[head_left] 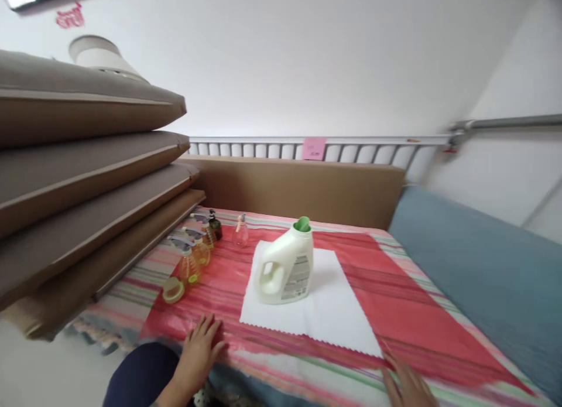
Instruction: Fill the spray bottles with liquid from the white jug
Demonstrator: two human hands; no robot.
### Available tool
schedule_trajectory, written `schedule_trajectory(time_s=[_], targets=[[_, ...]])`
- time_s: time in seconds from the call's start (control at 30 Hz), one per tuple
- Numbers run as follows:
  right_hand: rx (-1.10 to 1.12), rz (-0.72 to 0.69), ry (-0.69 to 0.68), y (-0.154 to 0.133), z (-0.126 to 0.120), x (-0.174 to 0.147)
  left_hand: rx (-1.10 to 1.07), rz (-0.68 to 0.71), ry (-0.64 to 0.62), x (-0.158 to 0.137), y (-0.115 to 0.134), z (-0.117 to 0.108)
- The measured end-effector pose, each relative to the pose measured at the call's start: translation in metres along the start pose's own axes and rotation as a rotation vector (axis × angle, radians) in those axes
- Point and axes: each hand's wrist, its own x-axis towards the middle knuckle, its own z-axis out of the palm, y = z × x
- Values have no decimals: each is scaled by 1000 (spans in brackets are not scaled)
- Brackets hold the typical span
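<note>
My left hand (199, 351) lies flat with fingers apart on the near edge of a red translucent sheet (377, 272), over a striped cloth. My right hand (408, 386), cut off by the bottom edge, rests fingers outstretched by the near right corner of a white cloth (340, 304) with zigzag edges. Neither hand holds anything. On the white cloth stands a white detergent jug (287, 266), upright, its green spout (302, 224) showing at the top. Left of it, several clear spray bottles (189, 269) stand in a row, with a pale yellow-green round lid (173, 290) at the near end.
A pink clear bottle (240, 234) and a dark pump bottle (215, 225) stand farther back. Stacked brown cushions (92, 161) rise at the left. A brown padded board (290, 184) closes the back; a blue-grey padded panel (478, 266) borders the right.
</note>
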Motion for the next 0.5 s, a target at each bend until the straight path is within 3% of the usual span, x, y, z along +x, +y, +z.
schedule_trajectory(time_s=[0.1,0.23,0.4,0.5], targets=[[160,205,11,-17,-17,-9,-33,46,-6,-3,-1,-9],[275,267,-11,-50,-24,-21,-347,169,26,-2,22,-45],[699,283,-140,-138,-22,-22,-738,331,47,12,71,-99],[786,230,-144,-196,-30,-11,-836,357,93,27,89,-130]])
